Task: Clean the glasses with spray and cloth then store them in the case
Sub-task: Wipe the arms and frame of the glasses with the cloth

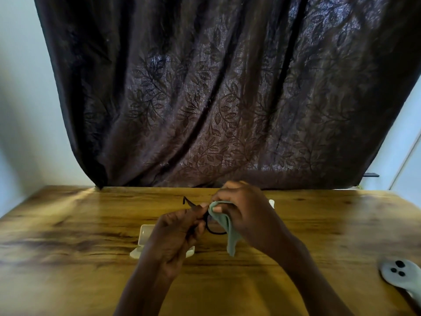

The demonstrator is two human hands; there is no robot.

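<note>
Black-framed glasses (216, 232) are gripped above the wooden counter (91, 224) by the curled left hand (175, 233); a pale green cloth (227, 226) is pinched onto one lens by the right hand (246, 210).

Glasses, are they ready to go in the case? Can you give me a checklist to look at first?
1. Left hand grips the glasses: ok.
2. Right hand pinches the cloth against the glasses: ok.
3. Case lies open on the table: ok.
4. Glasses wiped clean: cannot tell, too blurred.
5. Side arms folded for storing: not ok, one side arm sticks out.
</note>
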